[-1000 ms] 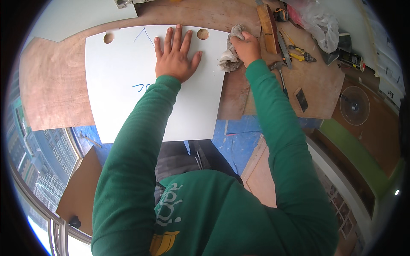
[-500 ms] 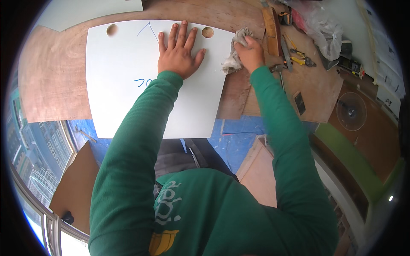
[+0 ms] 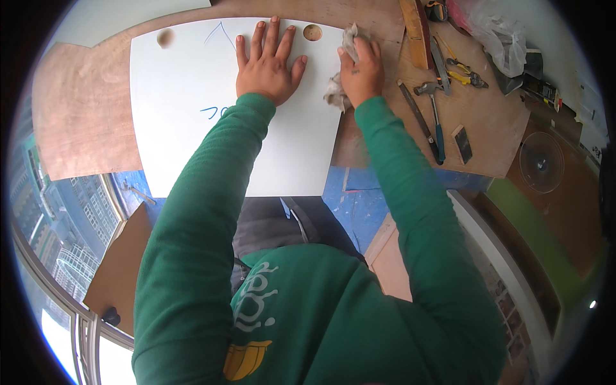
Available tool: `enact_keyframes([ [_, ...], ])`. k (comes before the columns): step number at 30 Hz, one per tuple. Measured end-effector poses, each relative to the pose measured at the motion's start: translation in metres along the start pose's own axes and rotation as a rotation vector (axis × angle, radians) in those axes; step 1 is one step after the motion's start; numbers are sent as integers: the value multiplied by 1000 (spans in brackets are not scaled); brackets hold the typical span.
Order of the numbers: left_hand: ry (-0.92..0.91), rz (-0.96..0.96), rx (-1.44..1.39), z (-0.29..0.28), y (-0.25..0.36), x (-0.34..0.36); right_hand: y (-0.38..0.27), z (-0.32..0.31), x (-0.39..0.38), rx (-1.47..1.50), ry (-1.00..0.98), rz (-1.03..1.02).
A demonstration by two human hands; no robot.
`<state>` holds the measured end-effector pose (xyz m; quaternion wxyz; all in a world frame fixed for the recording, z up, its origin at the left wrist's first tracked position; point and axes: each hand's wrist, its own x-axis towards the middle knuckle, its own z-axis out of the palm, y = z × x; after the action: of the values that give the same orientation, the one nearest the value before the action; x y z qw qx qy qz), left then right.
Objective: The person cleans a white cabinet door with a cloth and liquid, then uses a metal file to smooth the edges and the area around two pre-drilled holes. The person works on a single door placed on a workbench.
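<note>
The left hand (image 3: 265, 72) lies flat on the board (image 3: 179, 135), fingers spread; the right hand (image 3: 363, 72) grips the rag (image 3: 335, 96) in curled fingers at the board's right edge; the board's near edge overhangs the table (image 3: 83, 109); a hammer (image 3: 439, 133) lies farther right.

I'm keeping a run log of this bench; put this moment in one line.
left hand: flat on white panel | right hand: holding crumpled rag at panel's right edge | nearby, to the right: hammer, yellow-handled pliers

Plywood worktop (image 3: 83, 109) beneath a white panel (image 3: 186, 151), hammer (image 3: 437, 122) and yellow-handled pliers (image 3: 473, 78)
</note>
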<state>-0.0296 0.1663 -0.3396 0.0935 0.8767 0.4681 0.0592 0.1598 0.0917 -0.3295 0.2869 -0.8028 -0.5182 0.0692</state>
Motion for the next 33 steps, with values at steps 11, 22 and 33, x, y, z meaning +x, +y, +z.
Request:
enact_keyframes([
  [11,41,32,-22,8,-8,-3,-43,-56,-214,130,-403,-199],
  [22,112,77,-32,12,-8,1,-5,-24,-50,200,-129,335],
  [33,117,68,-23,11,-11,-3,-8,-40,-119,352,-282,504],
])
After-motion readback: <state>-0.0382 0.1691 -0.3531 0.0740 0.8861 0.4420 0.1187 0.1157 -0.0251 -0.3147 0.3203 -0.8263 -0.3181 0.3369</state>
